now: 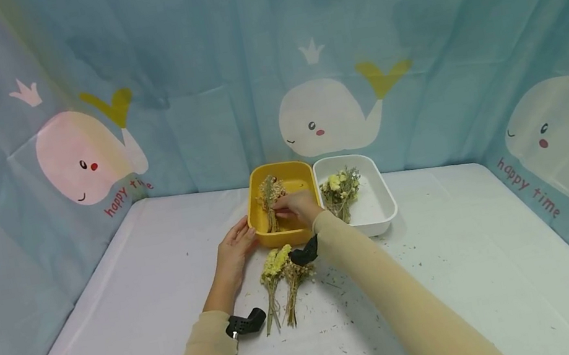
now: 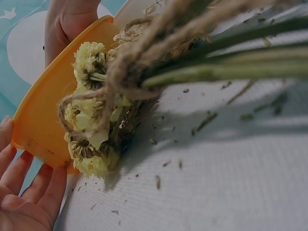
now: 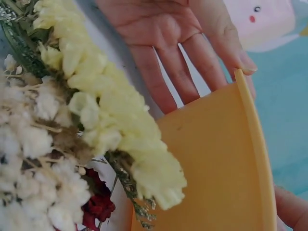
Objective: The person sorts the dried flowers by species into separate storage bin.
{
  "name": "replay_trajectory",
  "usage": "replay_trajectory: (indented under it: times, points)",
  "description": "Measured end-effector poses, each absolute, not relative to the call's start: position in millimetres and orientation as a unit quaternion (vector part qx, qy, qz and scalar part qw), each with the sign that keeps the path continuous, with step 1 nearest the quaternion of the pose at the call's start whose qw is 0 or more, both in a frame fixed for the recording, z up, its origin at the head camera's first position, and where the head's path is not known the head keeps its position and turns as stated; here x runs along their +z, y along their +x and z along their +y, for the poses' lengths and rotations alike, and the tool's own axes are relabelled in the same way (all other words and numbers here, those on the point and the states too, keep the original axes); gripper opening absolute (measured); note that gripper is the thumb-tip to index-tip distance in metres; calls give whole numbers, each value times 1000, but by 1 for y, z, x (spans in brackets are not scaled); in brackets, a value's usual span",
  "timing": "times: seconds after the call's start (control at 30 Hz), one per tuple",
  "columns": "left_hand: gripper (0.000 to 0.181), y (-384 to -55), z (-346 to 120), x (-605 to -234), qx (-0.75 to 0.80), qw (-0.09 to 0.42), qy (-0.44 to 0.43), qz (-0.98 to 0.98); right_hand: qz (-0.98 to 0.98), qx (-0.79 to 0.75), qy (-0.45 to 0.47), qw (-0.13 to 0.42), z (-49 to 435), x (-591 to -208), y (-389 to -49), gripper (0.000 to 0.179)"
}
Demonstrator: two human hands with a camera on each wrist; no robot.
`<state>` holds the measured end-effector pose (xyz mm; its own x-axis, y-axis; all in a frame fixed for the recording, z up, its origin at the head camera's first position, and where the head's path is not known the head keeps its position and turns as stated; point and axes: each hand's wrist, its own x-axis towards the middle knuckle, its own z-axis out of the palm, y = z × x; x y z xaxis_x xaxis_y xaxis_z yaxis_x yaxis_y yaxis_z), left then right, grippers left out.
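My right hand point(image 1: 297, 205) reaches into the yellow bin point(image 1: 289, 237) and pinches a small bunch of dried flowers point(image 1: 269, 196) by its stems; in the left wrist view its fingers are hidden behind the bin wall. My left hand point(image 1: 234, 248) rests against the bin's left side. Its fingers point(image 3: 166, 72) lie nearly straight along the outer wall, with the thumb at the rim. Two tied bunches lie on the table before the bin: a yellow-headed one point(image 1: 272, 274) and a pale, beige one point(image 1: 295, 279). Twine point(image 2: 120, 82) shows on one.
A white bin point(image 1: 381, 199) stands against the yellow bin's right side, with a dried flower bunch point(image 1: 340, 190) in it. Bits of stem and leaf litter the white table point(image 1: 448, 276). A blue curtain point(image 1: 202, 91) with whale prints hangs behind and on both sides.
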<state>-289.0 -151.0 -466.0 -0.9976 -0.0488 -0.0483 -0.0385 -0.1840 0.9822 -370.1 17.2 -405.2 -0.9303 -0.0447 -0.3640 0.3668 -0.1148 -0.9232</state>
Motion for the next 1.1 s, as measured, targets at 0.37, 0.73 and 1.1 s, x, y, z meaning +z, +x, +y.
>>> replay_trajectory:
  times: [0.37,0.73,1.1]
  points:
    - [55,-288,-150,-466,-766,-1,35,-642,647,-736,75,187,30,-384,-358,37]
    - [56,-292,-155,-466,-762,0,40,-647,648,-730,33,215,54,-366,-313,39]
    - [57,-293,-154,-468,-758,-7,42,-651,638,-733,24,234,82,-368,-270,32]
